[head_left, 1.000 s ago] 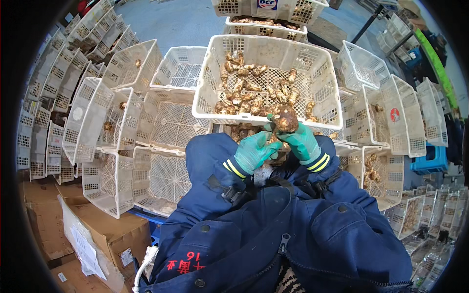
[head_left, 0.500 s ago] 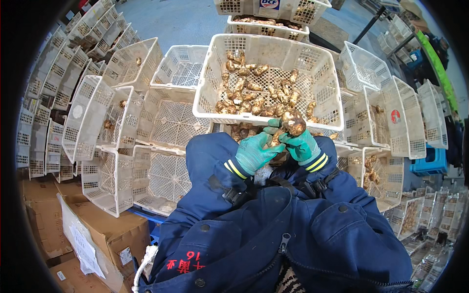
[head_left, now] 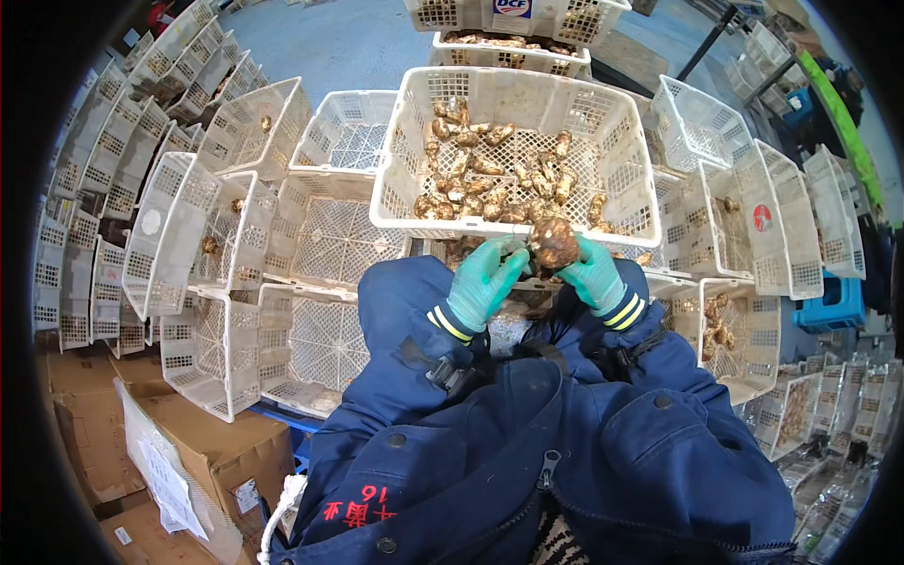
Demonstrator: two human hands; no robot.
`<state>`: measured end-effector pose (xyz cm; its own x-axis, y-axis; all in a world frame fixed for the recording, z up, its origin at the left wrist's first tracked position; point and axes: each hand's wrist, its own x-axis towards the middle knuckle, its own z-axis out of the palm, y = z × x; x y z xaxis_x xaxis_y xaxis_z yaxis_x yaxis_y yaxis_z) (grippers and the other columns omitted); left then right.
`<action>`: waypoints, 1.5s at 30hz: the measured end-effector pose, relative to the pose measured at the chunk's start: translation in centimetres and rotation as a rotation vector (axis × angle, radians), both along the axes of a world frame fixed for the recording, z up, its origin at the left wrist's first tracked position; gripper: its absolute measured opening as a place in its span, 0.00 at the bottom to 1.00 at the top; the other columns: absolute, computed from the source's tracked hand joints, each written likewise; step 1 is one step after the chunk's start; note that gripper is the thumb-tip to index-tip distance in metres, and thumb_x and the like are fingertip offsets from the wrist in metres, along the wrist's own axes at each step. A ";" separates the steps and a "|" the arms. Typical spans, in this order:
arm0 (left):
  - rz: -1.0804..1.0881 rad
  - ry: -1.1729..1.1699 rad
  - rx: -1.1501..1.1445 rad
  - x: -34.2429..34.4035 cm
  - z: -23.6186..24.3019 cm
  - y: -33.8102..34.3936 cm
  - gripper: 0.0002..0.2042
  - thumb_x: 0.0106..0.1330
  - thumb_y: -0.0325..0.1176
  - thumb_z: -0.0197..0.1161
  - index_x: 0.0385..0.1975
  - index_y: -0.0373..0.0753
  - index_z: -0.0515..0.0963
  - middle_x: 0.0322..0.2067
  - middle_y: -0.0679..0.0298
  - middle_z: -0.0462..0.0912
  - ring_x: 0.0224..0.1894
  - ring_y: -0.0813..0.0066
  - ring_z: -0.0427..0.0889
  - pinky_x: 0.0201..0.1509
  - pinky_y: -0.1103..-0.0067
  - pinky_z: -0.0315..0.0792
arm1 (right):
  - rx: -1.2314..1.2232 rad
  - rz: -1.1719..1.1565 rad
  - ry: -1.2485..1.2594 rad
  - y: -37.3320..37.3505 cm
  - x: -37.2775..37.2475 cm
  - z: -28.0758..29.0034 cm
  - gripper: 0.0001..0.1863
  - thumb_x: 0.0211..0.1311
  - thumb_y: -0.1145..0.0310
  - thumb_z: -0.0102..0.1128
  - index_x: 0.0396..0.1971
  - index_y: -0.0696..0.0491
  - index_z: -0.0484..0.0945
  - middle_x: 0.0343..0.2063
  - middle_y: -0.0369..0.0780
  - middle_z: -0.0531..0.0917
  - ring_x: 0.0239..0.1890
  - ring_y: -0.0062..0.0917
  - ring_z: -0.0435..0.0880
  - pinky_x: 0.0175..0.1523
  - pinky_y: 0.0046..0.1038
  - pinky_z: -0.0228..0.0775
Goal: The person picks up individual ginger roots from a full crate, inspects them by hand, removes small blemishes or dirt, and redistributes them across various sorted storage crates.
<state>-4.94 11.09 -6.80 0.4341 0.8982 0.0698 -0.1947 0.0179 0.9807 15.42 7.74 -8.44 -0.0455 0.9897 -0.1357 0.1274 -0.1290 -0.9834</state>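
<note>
A large mushroom with a brown, scaly cap (head_left: 554,243) is held just in front of the near rim of a white plastic crate (head_left: 414,224). My right hand (head_left: 595,275), in a green knit glove, grips it from the right side. My left hand (head_left: 482,284), gloved alike, is beside the mushroom on the left. Its thumb and fingers are bent round something small and dark that I cannot make out. Several brown and cream mushrooms (head_left: 497,200) lie in the crate, mostly toward its near and left sides. Below my hands, more mushrooms (head_left: 463,250) are partly hidden.
White lattice crates stand on both sides, such as a left one (head_left: 315,339) and a right one (head_left: 739,330) with a few mushrooms. Stacked crates (head_left: 513,56) rise beyond the middle crate. Cardboard boxes (head_left: 221,443) are at lower left, a blue stool-like object (head_left: 829,303) at right.
The mushroom has tipped and moved slightly down and left, its cap now facing me. My left hand has drawn apart from my right, its thumb lifted. The view has shifted slightly.
</note>
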 end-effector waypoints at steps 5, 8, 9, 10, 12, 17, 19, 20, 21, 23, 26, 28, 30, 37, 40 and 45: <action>-0.006 0.011 -0.024 -0.7 -1.8 0.1 0.14 0.67 0.38 0.55 0.41 0.32 0.74 0.26 0.64 0.77 0.29 0.79 0.75 0.33 0.81 0.70 | 0.008 0.083 -0.133 -0.2 -2.2 2.1 0.19 0.53 0.71 0.60 0.48 0.50 0.74 0.25 0.36 0.82 0.22 0.19 0.79 0.29 0.25 0.71; -0.012 0.033 -0.020 -1.0 -1.7 0.2 0.14 0.68 0.39 0.53 0.39 0.32 0.75 0.22 0.65 0.76 0.25 0.79 0.75 0.30 0.81 0.69 | 0.121 0.130 -0.151 0.0 -2.3 1.9 0.18 0.53 0.68 0.62 0.46 0.50 0.75 0.25 0.36 0.82 0.23 0.21 0.78 0.31 0.26 0.72; 0.035 0.050 0.043 -0.9 -1.2 0.2 0.14 0.68 0.39 0.53 0.38 0.33 0.75 0.20 0.65 0.75 0.22 0.79 0.75 0.28 0.81 0.69 | 0.124 0.153 -0.098 0.1 -2.4 2.0 0.19 0.54 0.66 0.63 0.47 0.51 0.75 0.30 0.36 0.82 0.30 0.19 0.79 0.36 0.24 0.72; -0.006 -0.016 -0.139 -1.0 -0.7 0.0 0.12 0.68 0.38 0.54 0.35 0.34 0.75 0.18 0.66 0.74 0.17 0.81 0.72 0.23 0.82 0.68 | 0.023 0.134 0.065 -0.2 -2.5 2.3 0.20 0.55 0.66 0.62 0.48 0.55 0.74 0.37 0.37 0.82 0.38 0.18 0.79 0.41 0.22 0.71; 0.065 0.194 -0.212 -1.1 0.2 0.2 0.11 0.66 0.38 0.56 0.33 0.35 0.75 0.17 0.66 0.74 0.16 0.83 0.71 0.19 0.84 0.66 | -0.020 0.165 0.056 -0.4 -2.1 4.0 0.21 0.55 0.68 0.62 0.49 0.59 0.73 0.41 0.37 0.81 0.41 0.17 0.77 0.45 0.22 0.70; -0.060 0.137 -0.304 -1.0 -1.4 0.3 0.12 0.66 0.37 0.57 0.32 0.32 0.75 0.20 0.65 0.77 0.19 0.84 0.73 0.21 0.85 0.65 | 0.602 0.348 -0.075 0.3 -1.8 6.2 0.11 0.58 0.68 0.57 0.39 0.57 0.79 0.33 0.42 0.83 0.37 0.27 0.81 0.43 0.25 0.71; -0.045 0.210 -0.003 -0.1 -2.1 0.7 0.11 0.64 0.33 0.58 0.39 0.31 0.75 0.31 0.63 0.80 0.30 0.81 0.78 0.33 0.85 0.72 | 0.838 0.257 -0.371 0.4 -1.3 5.4 0.08 0.58 0.68 0.56 0.36 0.53 0.80 0.27 0.42 0.81 0.31 0.31 0.80 0.36 0.26 0.70; -0.107 -0.085 -0.065 -0.1 -2.4 0.4 0.17 0.64 0.33 0.58 0.49 0.31 0.70 0.43 0.61 0.78 0.43 0.78 0.77 0.46 0.83 0.72 | 0.869 0.165 -0.551 0.4 -1.0 4.4 0.08 0.58 0.68 0.55 0.35 0.51 0.81 0.22 0.42 0.79 0.27 0.33 0.79 0.31 0.27 0.69; -0.148 -0.175 -0.085 0.1 -1.5 0.4 0.19 0.65 0.33 0.57 0.53 0.31 0.67 0.47 0.60 0.75 0.46 0.77 0.76 0.49 0.81 0.70 | 0.955 0.071 -0.555 0.8 -1.1 3.6 0.07 0.55 0.71 0.56 0.32 0.49 0.81 0.15 0.39 0.72 0.19 0.33 0.73 0.22 0.29 0.61; -0.216 -0.164 -0.080 0.5 -0.5 0.6 0.22 0.68 0.34 0.52 0.59 0.31 0.60 0.53 0.58 0.71 0.51 0.73 0.73 0.56 0.77 0.66 | 0.908 0.019 -0.627 0.6 -0.1 2.8 0.09 0.52 0.73 0.58 0.33 0.46 0.82 0.13 0.38 0.69 0.15 0.30 0.69 0.20 0.27 0.57; -0.198 -0.151 -0.060 -0.1 -0.5 0.6 0.20 0.70 0.34 0.47 0.58 0.31 0.62 0.51 0.58 0.72 0.50 0.73 0.74 0.55 0.78 0.67 | 0.840 0.042 -0.781 0.5 -0.5 4.5 0.09 0.52 0.75 0.59 0.34 0.51 0.82 0.17 0.38 0.76 0.19 0.27 0.75 0.23 0.24 0.63; -0.170 0.020 0.007 -0.2 0.9 0.4 0.18 0.70 0.38 0.49 0.54 0.33 0.68 0.41 0.64 0.77 0.42 0.80 0.75 0.47 0.83 0.68 | 0.391 -0.016 -0.189 0.5 -1.4 5.6 0.10 0.51 0.79 0.58 0.35 0.60 0.79 0.28 0.40 0.81 0.28 0.23 0.79 0.32 0.21 0.69; -0.281 0.111 -0.119 -0.4 0.6 0.7 0.23 0.67 0.38 0.53 0.57 0.31 0.64 0.44 0.62 0.76 0.44 0.79 0.74 0.50 0.82 0.68 | 0.167 -0.099 0.069 0.5 -2.2 6.5 0.11 0.51 0.81 0.57 0.37 0.65 0.77 0.35 0.42 0.83 0.33 0.21 0.81 0.37 0.20 0.72; -0.359 -0.405 -0.347 0.6 -1.3 0.6 0.24 0.64 0.29 0.58 0.59 0.33 0.60 0.41 0.63 0.75 0.40 0.78 0.77 0.44 0.81 0.73 | -0.004 -0.183 0.232 1.9 -4.4 4.9 0.11 0.52 0.79 0.58 0.38 0.61 0.76 0.29 0.40 0.83 0.31 0.19 0.80 0.35 0.20 0.71; -0.199 -0.296 -0.342 0.8 -4.4 1.2 0.20 0.62 0.26 0.58 0.55 0.33 0.65 0.39 0.62 0.78 0.37 0.77 0.78 0.40 0.81 0.74 | 0.085 -0.116 0.099 1.9 -5.3 4.9 0.12 0.53 0.79 0.56 0.39 0.60 0.73 0.34 0.41 0.81 0.33 0.19 0.79 0.35 0.21 0.71; -0.162 -0.338 -0.428 -0.5 -1.2 0.3 0.14 0.65 0.30 0.54 0.47 0.29 0.71 0.32 0.57 0.80 0.27 0.69 0.81 0.33 0.78 0.76 | 0.033 -0.002 0.133 2.1 -5.1 5.2 0.18 0.58 0.73 0.55 0.48 0.62 0.68 0.38 0.39 0.77 0.40 0.23 0.76 0.43 0.23 0.70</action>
